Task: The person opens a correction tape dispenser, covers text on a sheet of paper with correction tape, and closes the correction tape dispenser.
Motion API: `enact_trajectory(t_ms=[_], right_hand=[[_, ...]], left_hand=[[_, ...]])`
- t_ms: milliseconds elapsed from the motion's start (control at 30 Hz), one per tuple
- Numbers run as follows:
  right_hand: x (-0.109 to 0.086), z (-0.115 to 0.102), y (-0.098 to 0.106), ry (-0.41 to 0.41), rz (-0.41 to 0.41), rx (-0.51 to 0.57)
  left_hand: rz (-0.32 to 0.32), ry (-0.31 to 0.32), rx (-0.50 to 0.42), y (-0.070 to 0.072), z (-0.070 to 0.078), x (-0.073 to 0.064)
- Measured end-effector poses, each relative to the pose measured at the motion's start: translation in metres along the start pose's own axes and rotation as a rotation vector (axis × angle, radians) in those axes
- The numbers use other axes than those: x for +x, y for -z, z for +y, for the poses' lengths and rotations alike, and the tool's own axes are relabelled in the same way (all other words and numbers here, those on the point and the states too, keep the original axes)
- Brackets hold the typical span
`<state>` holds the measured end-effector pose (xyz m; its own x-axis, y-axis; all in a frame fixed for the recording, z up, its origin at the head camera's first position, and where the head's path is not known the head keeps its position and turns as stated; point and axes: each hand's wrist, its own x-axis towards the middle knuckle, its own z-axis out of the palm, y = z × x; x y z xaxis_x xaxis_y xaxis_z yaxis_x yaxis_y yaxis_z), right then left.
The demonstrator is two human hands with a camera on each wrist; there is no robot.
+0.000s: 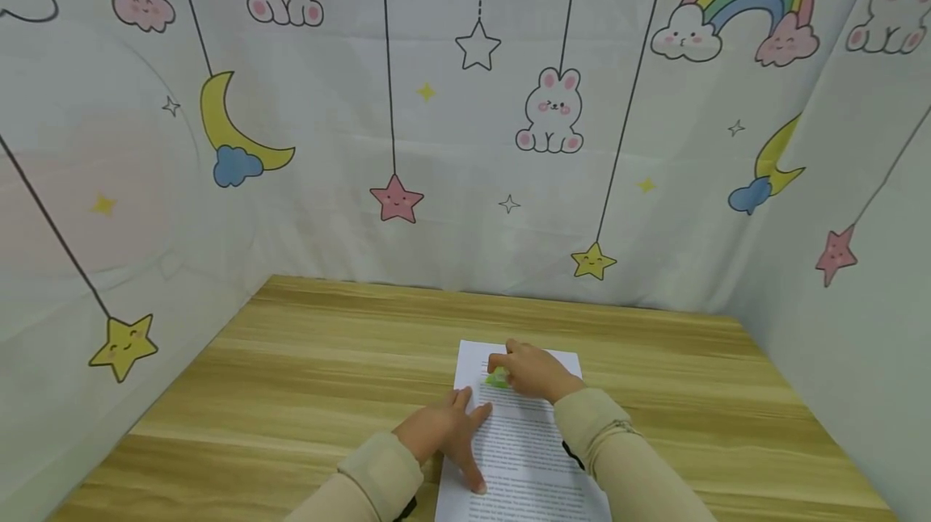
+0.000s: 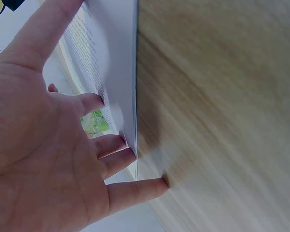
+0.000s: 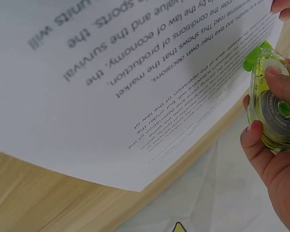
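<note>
A clear green correction tape dispenser [image 3: 278, 108] is gripped in my right hand [image 1: 537, 371], the thumb laid on its side. Its green tip end [image 3: 253, 58] is right at the printed lines in the right wrist view. The dispenser lies over the upper lines of a white printed paper [image 1: 534, 457]. My left hand [image 1: 452, 431] spreads its fingers on the left part of the page. In the left wrist view, one fingertip [image 2: 162, 184] reaches past the paper's edge onto the wood.
Under the paper is a wood-grain table [image 1: 313, 393]. White fabric [image 1: 465, 134] printed with stars, moons, rabbits and rainbows hangs behind the table and along both sides. Bare wood lies left and right of the page.
</note>
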<state>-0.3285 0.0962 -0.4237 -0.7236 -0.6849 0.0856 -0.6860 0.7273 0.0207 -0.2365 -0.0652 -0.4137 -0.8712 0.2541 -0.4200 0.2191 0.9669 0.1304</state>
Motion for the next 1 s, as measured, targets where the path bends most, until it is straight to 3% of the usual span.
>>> enact_trajectory(t_ms=[567,867,1000], right_hand=[[-0.013,0.008,0.005,-0.041,-0.023,0.048],[-0.023,0.017,0.005,-0.047,-0.009,0.046],[-0.027,0.020,0.006,-0.040,-0.004,0.058]], left_hand=[[-0.017,0.021,-0.010,0.002,0.001,0.000],[-0.018,0.020,-0.007,-0.007,-0.002,0.012],[-0.016,0.020,-0.008,-0.001,0.001,0.005]])
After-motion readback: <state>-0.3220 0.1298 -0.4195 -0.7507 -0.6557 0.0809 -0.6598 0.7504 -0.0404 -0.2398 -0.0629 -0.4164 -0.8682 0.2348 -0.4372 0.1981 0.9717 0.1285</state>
